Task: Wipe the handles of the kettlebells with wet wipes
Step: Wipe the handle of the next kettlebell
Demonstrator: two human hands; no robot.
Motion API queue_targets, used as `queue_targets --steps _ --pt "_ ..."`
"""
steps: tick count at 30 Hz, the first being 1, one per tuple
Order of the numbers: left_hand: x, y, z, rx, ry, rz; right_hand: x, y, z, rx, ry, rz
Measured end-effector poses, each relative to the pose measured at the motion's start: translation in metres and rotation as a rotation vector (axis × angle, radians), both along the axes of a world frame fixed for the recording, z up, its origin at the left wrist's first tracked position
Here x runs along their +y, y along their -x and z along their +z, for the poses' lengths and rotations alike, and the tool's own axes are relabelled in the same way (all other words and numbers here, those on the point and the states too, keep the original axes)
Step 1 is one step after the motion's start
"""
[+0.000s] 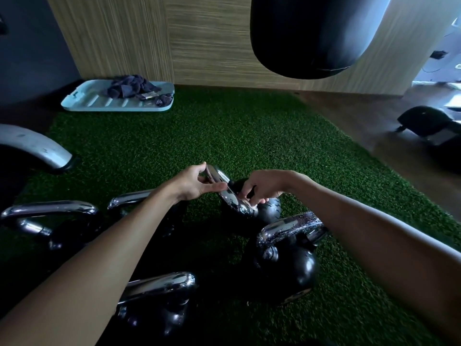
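Observation:
Several black kettlebells with chrome handles stand on the green turf (224,136). The farthest kettlebell (270,211) is tilted, its handle (233,202) pointing towards me. My left hand (197,182) pinches the upper end of that handle between thumb and fingers. My right hand (263,188) curls its fingers round the handle's lower side, close to the ball; a wipe under the fingers cannot be made out. A nearer kettlebell (289,263) has a wet, speckled handle (291,227). Other kettlebells (159,293) (50,213) lie partly under my left forearm.
A pale blue tray (87,102) with a dark cloth (132,88) sits by the wooden wall. A black punching bag (311,38) hangs at the upper right. A grey machine leg (35,146) reaches in from the left. Dark equipment (424,121) stands on the wooden floor at the right.

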State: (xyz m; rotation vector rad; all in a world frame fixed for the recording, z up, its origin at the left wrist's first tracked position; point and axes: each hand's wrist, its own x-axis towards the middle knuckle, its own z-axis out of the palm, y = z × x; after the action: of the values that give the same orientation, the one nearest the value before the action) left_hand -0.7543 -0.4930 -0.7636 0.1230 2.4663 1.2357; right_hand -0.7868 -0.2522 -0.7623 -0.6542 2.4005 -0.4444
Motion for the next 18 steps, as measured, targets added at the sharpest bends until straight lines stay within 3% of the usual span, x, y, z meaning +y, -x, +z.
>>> queue_targets --steps 5,9,18 --pt "0.000 -0.002 -0.002 -0.020 -0.037 0.011 0.005 -0.002 -0.001 -0.141 0.267 -0.125" --pt "-0.005 0.000 -0.005 -0.008 -0.014 0.003 0.007 -0.006 -0.007 -0.181 0.349 -0.185" --pt "-0.005 0.001 -0.001 0.009 0.085 -0.005 -0.030 0.001 -0.007 0.063 0.394 -0.304"
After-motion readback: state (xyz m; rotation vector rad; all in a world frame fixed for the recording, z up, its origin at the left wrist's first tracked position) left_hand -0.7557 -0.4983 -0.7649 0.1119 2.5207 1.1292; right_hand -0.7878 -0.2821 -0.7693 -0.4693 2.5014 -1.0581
